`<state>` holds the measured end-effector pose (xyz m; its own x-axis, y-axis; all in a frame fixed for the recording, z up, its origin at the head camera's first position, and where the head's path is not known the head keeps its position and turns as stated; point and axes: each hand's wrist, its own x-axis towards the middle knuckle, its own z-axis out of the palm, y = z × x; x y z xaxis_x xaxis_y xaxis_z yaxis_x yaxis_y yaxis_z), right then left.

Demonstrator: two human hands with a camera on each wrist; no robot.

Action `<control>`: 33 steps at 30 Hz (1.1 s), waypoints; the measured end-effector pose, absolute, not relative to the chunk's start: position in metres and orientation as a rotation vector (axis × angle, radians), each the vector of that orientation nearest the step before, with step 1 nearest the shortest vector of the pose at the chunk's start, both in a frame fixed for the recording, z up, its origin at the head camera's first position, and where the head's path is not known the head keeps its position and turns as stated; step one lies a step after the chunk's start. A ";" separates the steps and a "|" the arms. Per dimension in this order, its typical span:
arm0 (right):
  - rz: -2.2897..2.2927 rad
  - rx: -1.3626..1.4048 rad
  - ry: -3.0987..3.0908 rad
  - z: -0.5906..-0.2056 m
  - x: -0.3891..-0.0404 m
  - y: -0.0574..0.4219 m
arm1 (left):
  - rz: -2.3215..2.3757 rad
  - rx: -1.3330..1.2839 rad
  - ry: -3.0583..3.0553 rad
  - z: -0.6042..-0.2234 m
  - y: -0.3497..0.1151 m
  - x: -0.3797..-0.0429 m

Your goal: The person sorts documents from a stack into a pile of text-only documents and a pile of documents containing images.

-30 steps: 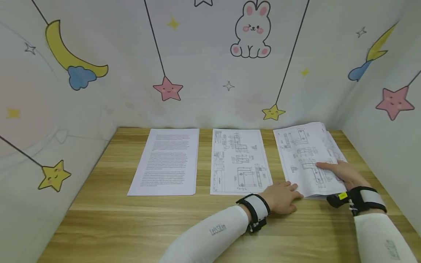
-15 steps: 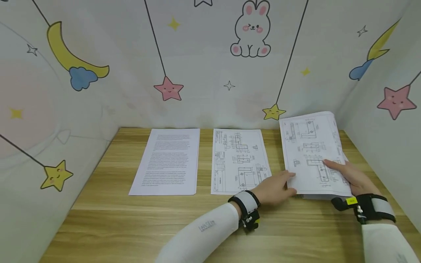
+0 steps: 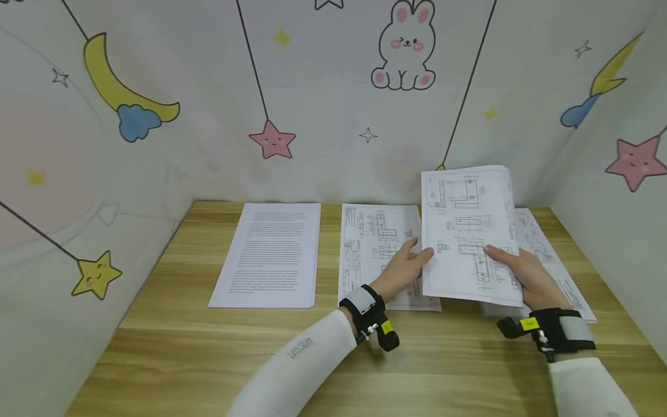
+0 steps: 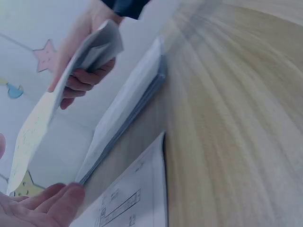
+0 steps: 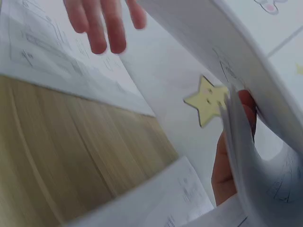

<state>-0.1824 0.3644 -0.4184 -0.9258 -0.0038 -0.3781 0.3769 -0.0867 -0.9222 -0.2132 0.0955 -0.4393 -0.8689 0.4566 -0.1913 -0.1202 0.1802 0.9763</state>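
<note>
My right hand grips a sheaf of papers by its right side, thumb on top and fingers beneath. The sheaf bears technical line drawings and hangs above the table; its sheets bend and part slightly in the right wrist view. By the sheaf's left edge is my left hand, its fingers extended over the middle stack of drawings. The left wrist view shows the left fingers apart from the sheaf. Beneath and behind the right hand lies the remaining right stack, partly covered.
A stack of printed text pages lies on the left of the wooden table. A fabric wall with cartoon drawings rises behind, and side walls flank the table.
My right hand has lifted the sheaf off the right stack and carried it leftward, uncovering sheets below. My left hand has moved left and up, away from the right stack, over the middle one.
</note>
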 end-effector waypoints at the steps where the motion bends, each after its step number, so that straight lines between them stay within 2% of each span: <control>1: -2.095 0.402 1.936 -0.419 -0.183 0.359 | 1.764 0.283 1.989 -0.440 0.093 -0.215; 6: -2.075 0.383 1.971 -0.420 -0.187 0.330 | 1.853 0.178 1.880 -0.442 0.078 -0.221; 15: -2.058 0.313 2.037 -0.427 -0.193 0.286 | 1.938 0.148 1.860 -0.448 0.055 -0.222; 33: -1.894 0.362 2.224 -0.428 -0.197 0.249 | 1.976 0.098 2.013 -0.453 0.027 -0.218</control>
